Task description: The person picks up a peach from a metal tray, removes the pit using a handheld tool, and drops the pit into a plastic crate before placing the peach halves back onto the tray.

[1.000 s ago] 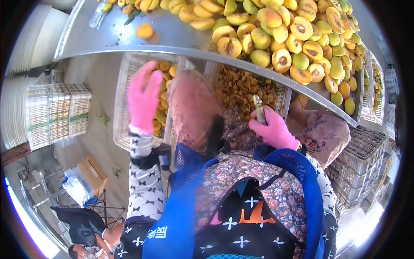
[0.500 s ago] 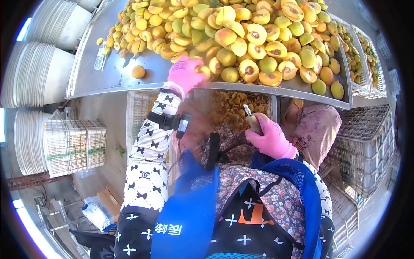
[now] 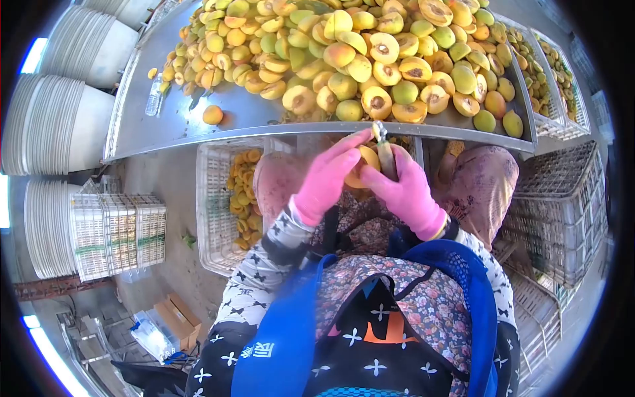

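Note:
My left hand [image 3: 329, 177], in a pink glove, is closed around a yellow peach half [image 3: 368, 161] just below the table's front edge. My right hand [image 3: 411, 198], gloved in pink too, grips a short pitting tool [image 3: 386, 153] with a metal tip and a dull handle. The tool stands upright against the right side of the fruit, its tip pointing toward the table. Fingers of both hands cover part of the peach. Beyond them, a large heap of halved peaches [image 3: 337, 49] lies on the metal table [image 3: 264, 127].
A single peach [image 3: 212, 115] and a clear plastic bottle [image 3: 154, 96] lie at the table's left. Below, a white crate [image 3: 210, 205] holds cut peaches [image 3: 246, 198]. Stacked crates [image 3: 555, 212] stand at right; stacked white tubs [image 3: 49, 119] and more crates [image 3: 119, 228] at left.
My left hand has come back from the heap toward my body with a peach half. My right hand has risen with the tool, and the two hands now meet at the fruit.

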Demonstrator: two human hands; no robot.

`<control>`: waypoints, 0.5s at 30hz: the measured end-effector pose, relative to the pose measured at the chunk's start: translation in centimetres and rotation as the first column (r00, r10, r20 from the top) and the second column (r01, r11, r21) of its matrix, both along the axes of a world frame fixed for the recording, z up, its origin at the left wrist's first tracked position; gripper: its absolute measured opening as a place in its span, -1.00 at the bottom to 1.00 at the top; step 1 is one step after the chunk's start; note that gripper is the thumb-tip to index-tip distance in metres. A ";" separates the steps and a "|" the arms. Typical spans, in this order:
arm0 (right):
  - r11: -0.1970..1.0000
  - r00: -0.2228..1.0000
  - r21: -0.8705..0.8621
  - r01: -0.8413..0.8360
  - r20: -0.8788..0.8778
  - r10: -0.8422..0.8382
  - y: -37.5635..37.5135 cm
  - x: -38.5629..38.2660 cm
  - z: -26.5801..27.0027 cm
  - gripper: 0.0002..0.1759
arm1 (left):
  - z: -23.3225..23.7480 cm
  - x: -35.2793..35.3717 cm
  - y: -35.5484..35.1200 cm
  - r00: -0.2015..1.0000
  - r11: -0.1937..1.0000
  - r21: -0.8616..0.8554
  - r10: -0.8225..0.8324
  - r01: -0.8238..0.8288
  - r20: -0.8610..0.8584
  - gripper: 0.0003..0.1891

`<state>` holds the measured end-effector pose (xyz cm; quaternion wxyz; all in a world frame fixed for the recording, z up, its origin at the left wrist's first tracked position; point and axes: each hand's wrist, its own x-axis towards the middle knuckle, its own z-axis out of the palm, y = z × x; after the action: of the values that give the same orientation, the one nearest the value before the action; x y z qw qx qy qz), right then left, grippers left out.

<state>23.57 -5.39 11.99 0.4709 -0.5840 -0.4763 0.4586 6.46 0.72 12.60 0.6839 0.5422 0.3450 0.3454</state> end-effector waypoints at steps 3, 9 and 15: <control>0.975 0.798 -0.209 -0.070 -0.599 -0.071 0.7 0.0 1.3 -0.55 | 0.1 1.4 -1.8 0.939 0.972 -0.219 0.148 -0.080 0.311 -0.45; 0.989 0.762 -0.143 -0.040 -0.645 -0.062 0.7 -2.0 -0.8 -0.67 | 0.4 3.2 -1.9 0.874 0.931 -0.168 0.363 -0.324 0.324 -0.53; 0.943 0.805 0.223 -0.247 0.589 0.071 -0.8 0.4 0.2 -0.64 | 0.4 1.2 -0.5 0.967 0.962 -0.183 0.225 -0.201 0.123 -0.56</control>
<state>23.93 -6.17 12.22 0.3451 -0.5771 -0.7050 0.2252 7.62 0.25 13.02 0.7091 0.4158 0.3797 0.4245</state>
